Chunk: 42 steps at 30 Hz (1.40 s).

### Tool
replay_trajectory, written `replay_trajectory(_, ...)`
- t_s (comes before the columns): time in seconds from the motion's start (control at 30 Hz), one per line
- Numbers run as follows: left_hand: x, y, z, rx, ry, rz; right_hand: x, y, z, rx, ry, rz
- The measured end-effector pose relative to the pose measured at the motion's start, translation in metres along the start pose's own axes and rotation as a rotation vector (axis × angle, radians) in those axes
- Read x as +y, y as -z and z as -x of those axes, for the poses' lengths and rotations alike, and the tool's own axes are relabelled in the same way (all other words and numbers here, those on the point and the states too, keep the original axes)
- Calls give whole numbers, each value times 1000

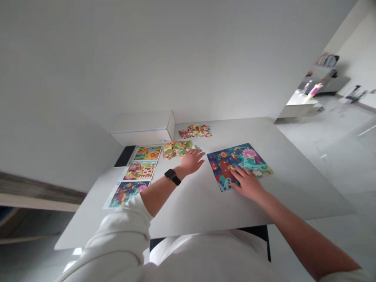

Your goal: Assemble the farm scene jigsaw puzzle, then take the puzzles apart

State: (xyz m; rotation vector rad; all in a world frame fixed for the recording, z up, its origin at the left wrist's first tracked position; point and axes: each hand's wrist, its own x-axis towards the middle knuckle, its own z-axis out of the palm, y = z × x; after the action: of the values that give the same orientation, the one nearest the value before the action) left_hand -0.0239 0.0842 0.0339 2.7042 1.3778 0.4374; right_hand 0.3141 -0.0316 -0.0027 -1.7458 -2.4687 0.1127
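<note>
Head view:
1. Left hand [191,161] open, fingers spread, holding nothing, just beside loose puzzle pieces [178,149].
2. Right hand [247,183] open, lying flat on a puzzle [235,161] (assembled, by the look), gripping nothing, on the counter [205,207].

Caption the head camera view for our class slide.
Right hand rests on a jigsaw puzzle, left hand near loose pieces.

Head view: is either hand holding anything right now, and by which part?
Nothing is held. The right hand lies flat, fingers on the assembled jigsaw puzzle; the left hand is open beside the loose puzzle pieces.
</note>
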Motion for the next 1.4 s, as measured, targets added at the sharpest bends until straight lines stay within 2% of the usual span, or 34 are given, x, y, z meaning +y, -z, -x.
replay_trajectory(0.07,2,-1,25,41,74,147,-42,2,13,-14,60,-28)
replay_trajectory(0.17,-9,-4,62,109,346,391,-98,7,12,-48,198,-92)
replay_trajectory(0.27,-26,0,91,147,583,460,-124,12,-4,-76,342,-159)
replay_trajectory(0.33,-33,9,102,165,579,318,-119,16,-19,-53,369,-191)
replay_trajectory(0.4,-33,18,104,132,440,81,-99,21,-39,2,325,-189)
replay_trajectory(0.5,-24,27,94,-47,168,-189,-59,26,-73,56,186,-120)
replay_trajectory(0.57,-18,28,82,-140,115,-268,-35,28,-97,40,158,-74)
replay_trajectory(0.7,-13,25,62,-235,144,-291,-11,29,-136,-86,160,2)
replay_trajectory(0.8,-14,25,55,-306,166,-265,-8,29,-156,-220,159,59)
replay_trajectory(0.9,-19,29,49,-325,192,-226,-8,29,-171,-299,177,80)
replay_trajectory(1.03,-25,36,37,-335,185,-185,-6,31,-185,-344,159,51)
replay_trajectory(1.17,-26,40,29,-362,173,-155,0,31,-190,-329,150,-78)
replay_trajectory(1.3,-24,39,27,-347,219,-80,3,26,-189,-350,120,-242)
replay_trajectory(1.4,-24,39,27,-348,258,-32,-2,22,-190,-338,110,-250)
